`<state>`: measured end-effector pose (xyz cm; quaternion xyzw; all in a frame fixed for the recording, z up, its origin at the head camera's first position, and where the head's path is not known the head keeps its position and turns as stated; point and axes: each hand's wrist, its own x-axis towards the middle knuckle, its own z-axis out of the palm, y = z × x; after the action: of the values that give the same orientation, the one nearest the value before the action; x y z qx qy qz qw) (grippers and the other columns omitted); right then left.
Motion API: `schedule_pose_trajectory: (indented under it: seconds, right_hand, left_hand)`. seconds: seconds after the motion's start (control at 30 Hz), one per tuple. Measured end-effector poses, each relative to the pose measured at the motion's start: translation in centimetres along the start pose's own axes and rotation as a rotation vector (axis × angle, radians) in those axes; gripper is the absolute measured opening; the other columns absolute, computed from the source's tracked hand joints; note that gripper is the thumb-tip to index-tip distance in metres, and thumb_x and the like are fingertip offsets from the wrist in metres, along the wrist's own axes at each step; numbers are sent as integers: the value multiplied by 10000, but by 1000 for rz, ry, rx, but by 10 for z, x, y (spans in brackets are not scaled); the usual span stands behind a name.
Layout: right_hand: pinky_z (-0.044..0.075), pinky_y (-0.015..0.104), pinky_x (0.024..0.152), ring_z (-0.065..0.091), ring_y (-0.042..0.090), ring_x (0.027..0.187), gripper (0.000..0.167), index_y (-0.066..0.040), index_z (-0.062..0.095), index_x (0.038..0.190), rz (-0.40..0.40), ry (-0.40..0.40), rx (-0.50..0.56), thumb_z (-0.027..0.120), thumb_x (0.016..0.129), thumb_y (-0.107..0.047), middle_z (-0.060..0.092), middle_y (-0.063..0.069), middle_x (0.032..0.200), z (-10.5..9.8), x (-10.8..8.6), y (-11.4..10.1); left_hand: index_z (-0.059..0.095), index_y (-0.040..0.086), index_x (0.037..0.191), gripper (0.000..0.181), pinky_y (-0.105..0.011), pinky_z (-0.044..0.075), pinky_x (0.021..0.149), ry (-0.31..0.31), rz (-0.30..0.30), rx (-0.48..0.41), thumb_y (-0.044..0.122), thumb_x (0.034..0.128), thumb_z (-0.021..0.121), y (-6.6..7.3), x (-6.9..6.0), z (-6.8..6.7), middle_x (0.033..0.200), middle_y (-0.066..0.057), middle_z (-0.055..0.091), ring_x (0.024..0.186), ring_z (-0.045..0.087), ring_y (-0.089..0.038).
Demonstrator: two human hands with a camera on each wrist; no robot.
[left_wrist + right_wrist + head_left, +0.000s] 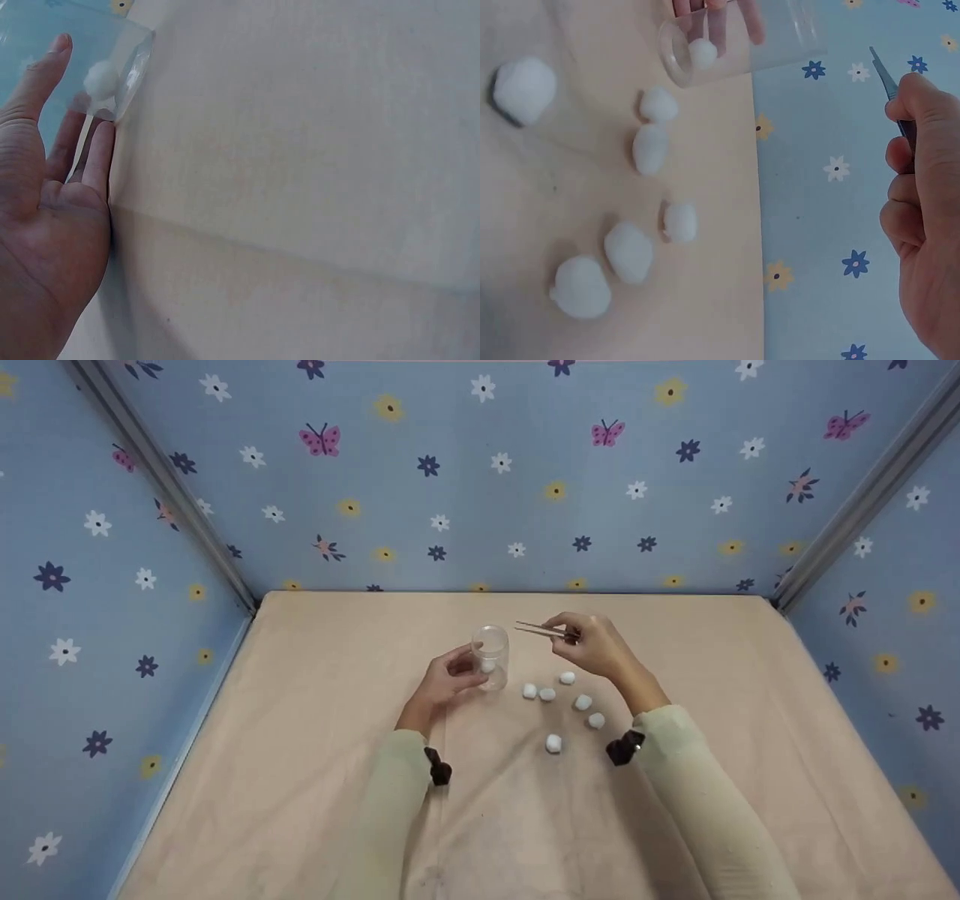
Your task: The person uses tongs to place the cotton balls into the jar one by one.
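A clear plastic jar (502, 664) stands on the table, and my left hand (444, 684) grips it from the left with the thumb in front. Inside, near the bottom, lies one white cotton ball (703, 54). My right hand (598, 649) holds metal tweezers (884, 75) up to the right of the jar's mouth. Their tips are apart, with nothing seen between them. Several loose cotton balls (583, 703) are scattered on the cloth between the jar and my right forearm. In the left wrist view, my fingers lie behind the jar wall.
A pale peach cloth (315, 780) with creases covers the table. Blue flowered panels (480, 510) rise at the back and both sides, with grey posts (169, 495) at the corners. Black wrist devices (625, 748) sit at both cuffs.
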<state>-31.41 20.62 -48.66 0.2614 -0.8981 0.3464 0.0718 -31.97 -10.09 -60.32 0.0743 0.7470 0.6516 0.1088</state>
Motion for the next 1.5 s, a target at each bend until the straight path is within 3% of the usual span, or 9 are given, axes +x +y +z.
schedule_pose_trajectory:
  seconds: [0.3, 0.63, 0.9, 1.3, 1.5]
  right_hand:
    - [327, 252, 611, 385, 61, 615, 261, -60, 831, 1230, 20, 17, -23, 701, 1004, -43, 658, 98, 703, -4, -10, 13]
    - [337, 240, 606, 412, 81, 615, 223, -31, 824, 1210, 35, 29, -35, 726, 1011, -43, 680, 126, 722, -11, -19, 23]
    - [337, 251, 608, 407, 90, 621, 197, -53, 815, 1209, 67, 48, -75, 754, 1024, -79, 611, 72, 686, -18, -27, 30]
    - [327, 241, 592, 362, 8, 586, 195, -55, 823, 1194, 48, 81, -95, 774, 1006, -59, 583, 58, 636, -26, -36, 46]
    - [343, 247, 600, 389, 38, 597, 197, -54, 828, 1193, 34, 76, -104, 781, 1001, -46, 612, 81, 651, -28, -40, 50]
  left_hand:
    - [563, 113, 1659, 663, -488, 507, 1316, 11, -10, 22, 72, 1041, 801, 0, 0, 1, 1603, -205, 656, 1488, 633, -373]
    - [565, 115, 1658, 679, -495, 513, 1309, 4, -22, 9, 47, 1028, 809, 0, -1, 0, 1615, -205, 649, 1487, 634, -375]
    - [553, 94, 1664, 673, -477, 521, 1296, -15, 20, 16, 34, 1038, 793, -4, 1, -3, 1585, -224, 657, 1469, 638, -371]
    - [552, 120, 1669, 692, -504, 496, 1323, -1, -18, 20, 64, 1031, 814, -1, -2, -1, 1607, -213, 650, 1491, 625, -382]
    - [550, 122, 1671, 684, -505, 497, 1321, 0, -7, 27, 79, 1039, 808, -1, -1, -1, 1610, -213, 647, 1493, 623, -384]
